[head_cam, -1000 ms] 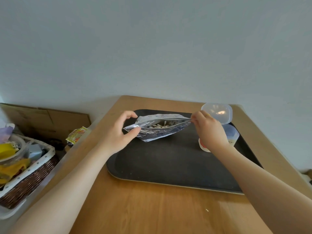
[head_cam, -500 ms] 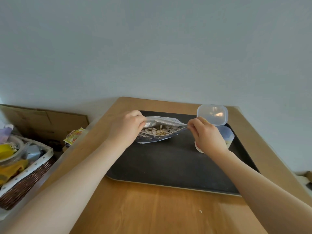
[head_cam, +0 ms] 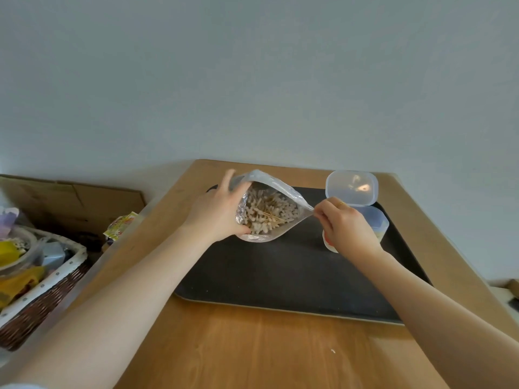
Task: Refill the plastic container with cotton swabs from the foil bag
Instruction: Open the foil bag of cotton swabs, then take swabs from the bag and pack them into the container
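Note:
The silver foil bag stands open on the black tray, its mouth turned toward me. Inside lie many cotton swabs with white tips and wooden sticks. My left hand grips the bag's left edge with the fingers spread upward. My right hand pinches the bag's right corner. Behind my right hand sits the clear plastic container, partly hidden, with its hinged lid raised.
The tray rests on a wooden table against a pale wall. Left of the table a wicker basket holds yellow items, next to cardboard and a colourful packet.
The bag's mouth has been pulled wide apart and tipped toward me, so the swabs now show. My left hand has shifted round the bag's left edge; my right hand still pinches the right corner.

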Demonstrator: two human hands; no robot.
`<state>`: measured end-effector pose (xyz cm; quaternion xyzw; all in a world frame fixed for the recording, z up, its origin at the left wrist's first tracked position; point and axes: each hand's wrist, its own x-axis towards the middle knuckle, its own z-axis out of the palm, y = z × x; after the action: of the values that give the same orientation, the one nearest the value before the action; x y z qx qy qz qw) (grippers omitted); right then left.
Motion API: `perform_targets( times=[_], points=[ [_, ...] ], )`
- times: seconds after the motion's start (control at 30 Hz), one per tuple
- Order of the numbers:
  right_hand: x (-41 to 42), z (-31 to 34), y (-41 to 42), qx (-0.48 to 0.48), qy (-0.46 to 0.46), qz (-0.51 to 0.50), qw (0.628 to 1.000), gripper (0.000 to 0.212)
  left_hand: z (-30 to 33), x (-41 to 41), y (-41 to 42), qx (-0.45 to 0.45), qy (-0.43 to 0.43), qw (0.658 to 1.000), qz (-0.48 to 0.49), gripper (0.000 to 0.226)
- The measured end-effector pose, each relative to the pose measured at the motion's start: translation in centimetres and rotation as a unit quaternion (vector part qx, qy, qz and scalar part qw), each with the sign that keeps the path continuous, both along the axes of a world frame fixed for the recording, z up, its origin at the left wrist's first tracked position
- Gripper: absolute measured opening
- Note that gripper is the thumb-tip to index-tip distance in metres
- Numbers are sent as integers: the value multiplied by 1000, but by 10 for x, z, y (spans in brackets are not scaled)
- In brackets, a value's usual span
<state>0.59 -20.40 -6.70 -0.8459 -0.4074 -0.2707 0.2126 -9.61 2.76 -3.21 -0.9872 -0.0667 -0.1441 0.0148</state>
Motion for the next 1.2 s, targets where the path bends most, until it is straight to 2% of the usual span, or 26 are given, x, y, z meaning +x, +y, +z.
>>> perform_targets(
  times=[0.07, 0.17, 0.23, 0.3, 0.37, 0.43, 0.53, 0.63, 0.87, 1.0, 1.1, 1.2],
  points=[
    [3, 1, 2, 2, 13, -19, 1000, 15, -3, 1, 1, -45, 9, 999, 10, 100],
    [2, 5, 7, -6, 49, -54, 997, 14, -4, 1, 1, -116, -1, 993, -6, 91],
    [-8, 11, 13, -5, 1, -44, 999, 14, -2, 1, 1, -120, -23, 992, -21, 80],
    [-24, 17, 25, -12, -70, -13, 997, 27, -2, -1, 1, -104, -45, 993, -29, 68],
    [-38, 22, 42, -21, -109, 41, 993, 26, -6, -3, 1, -81, -76, 993, -41, 54],
    [-46, 25, 60, -108, -95, 60, 988, 27, -10, -5, -1, -73, -99, 991, -59, 44],
    [-47, 21, 82, -267, -3, -10, 964, 31, -12, -7, -4, -75, -108, 989, -66, 46],
    [-44, 13, 95, -310, 42, -53, 948, 32, -13, -7, -5, -94, -91, 990, -47, 61],
    [-41, 11, 120, -311, 68, -8, 948, 30, -19, -9, 5, -183, 8, 981, -65, 91],
    [-41, 13, 119, -302, 45, -11, 952, 31, -19, -11, 11, -152, 35, 986, -59, 95],
    [-43, 19, 110, -208, -23, 37, 977, 32, -17, -8, 7, -72, 23, 997, -14, 87],
    [-41, 28, 98, -104, -50, 60, 991, 42, -13, 2, 4, -60, -6, 997, 51, 80]
  ],
)
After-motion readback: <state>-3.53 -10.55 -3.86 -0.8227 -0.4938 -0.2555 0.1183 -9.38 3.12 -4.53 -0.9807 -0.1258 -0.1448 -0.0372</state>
